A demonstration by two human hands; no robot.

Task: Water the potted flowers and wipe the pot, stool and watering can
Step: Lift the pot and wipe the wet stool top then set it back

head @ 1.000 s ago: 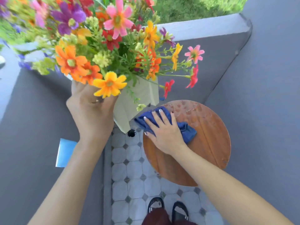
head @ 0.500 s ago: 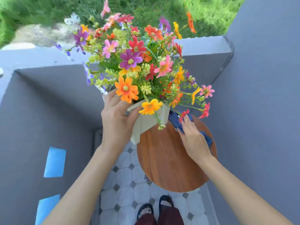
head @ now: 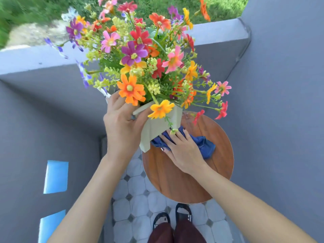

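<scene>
A pale square pot [head: 158, 127] full of bright mixed flowers [head: 140, 57] is tilted above the left edge of a round wooden stool [head: 189, 179]. My left hand [head: 121, 127] grips the pot's rim and side and holds it up. My right hand [head: 182, 149] lies flat with spread fingers on a blue cloth [head: 203, 144], pressing it on the stool top just beside and under the pot's base. Water drops show on the stool's far edge. The watering can is not in sight.
Grey walls [head: 280, 102] close in on the left, back and right, forming a narrow corner. The floor is pale tile [head: 138, 206], with my sandalled feet [head: 171, 218] just before the stool. Grass lies beyond the back ledge [head: 219, 30].
My right hand slid the blue cloth from the stool's far right back toward the pot's base. The pot, held in my left hand, stayed tilted above the stool's left edge.
</scene>
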